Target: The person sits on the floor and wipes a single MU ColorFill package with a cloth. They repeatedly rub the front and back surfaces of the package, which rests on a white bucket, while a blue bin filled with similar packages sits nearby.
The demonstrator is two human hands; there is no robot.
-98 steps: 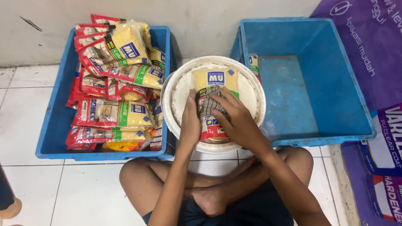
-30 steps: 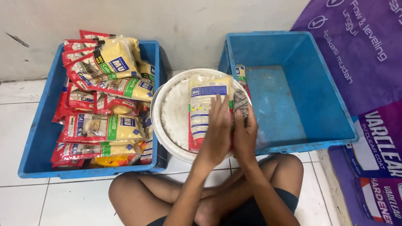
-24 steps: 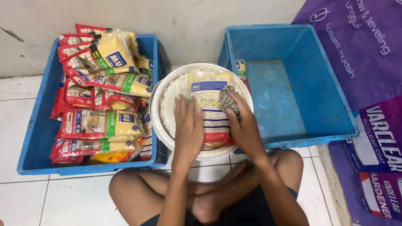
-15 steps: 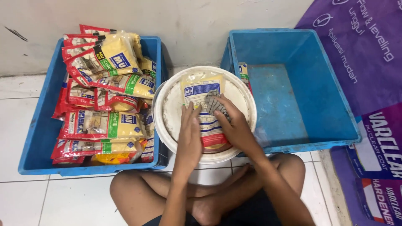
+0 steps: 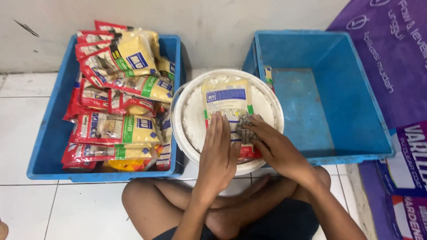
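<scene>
A yellow and red pouch [image 5: 227, 100] lies flat on a white round lid [image 5: 193, 118] between two blue crates. My left hand [image 5: 218, 155] presses flat on the pouch's lower part, fingers together. My right hand [image 5: 271, 146] holds a small grey rag [image 5: 246, 126] against the pouch's right side. Both hands rest above my crossed legs.
The left blue crate [image 5: 46, 146] is piled with several similar red and yellow pouches [image 5: 118, 89]. The right blue crate [image 5: 329, 89] holds one small packet at its left wall. Purple sacks [image 5: 400, 66] lie at the right. White tiled floor and a wall surround them.
The pouch was tilted up between both hands a second ago; now it lies flat on the lid. My right hand with the rag has slid down its right side.
</scene>
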